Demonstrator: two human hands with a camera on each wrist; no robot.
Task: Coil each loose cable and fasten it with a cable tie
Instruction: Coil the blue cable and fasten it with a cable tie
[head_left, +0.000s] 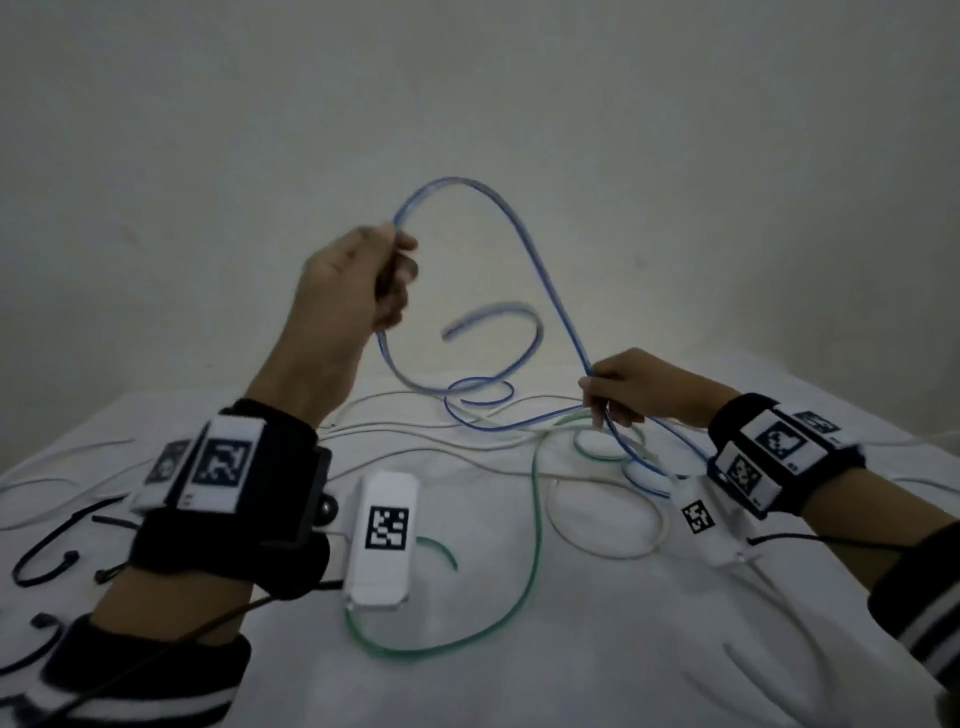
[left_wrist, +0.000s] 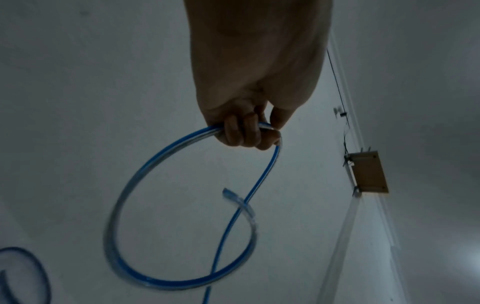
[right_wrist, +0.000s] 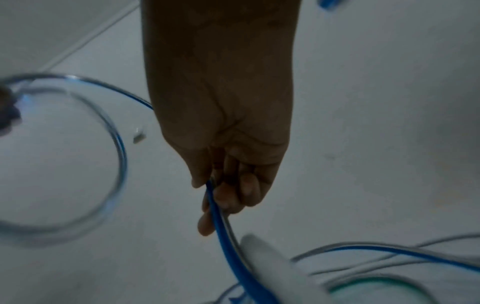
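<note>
A blue cable (head_left: 540, 270) arcs through the air above the white table (head_left: 571, 649). My left hand (head_left: 363, 275) is raised and grips one loop of it; the left wrist view shows the fingers (left_wrist: 244, 133) curled round the blue cable (left_wrist: 155, 164), whose free end curls below. Lower right, my right hand (head_left: 618, 389) pinches the same cable further along; in the right wrist view the blue cable (right_wrist: 226, 242) runs down out of the hand (right_wrist: 228, 197). The rest of the blue cable lies in loose turns on the table.
A green cable (head_left: 535, 545) and several white cables (head_left: 467, 431) lie tangled across the table. Black cable ties (head_left: 52, 551) lie at the left edge. A wall (head_left: 467, 104) rises behind the table. A small wooden box (left_wrist: 369, 172) is fixed to the wall.
</note>
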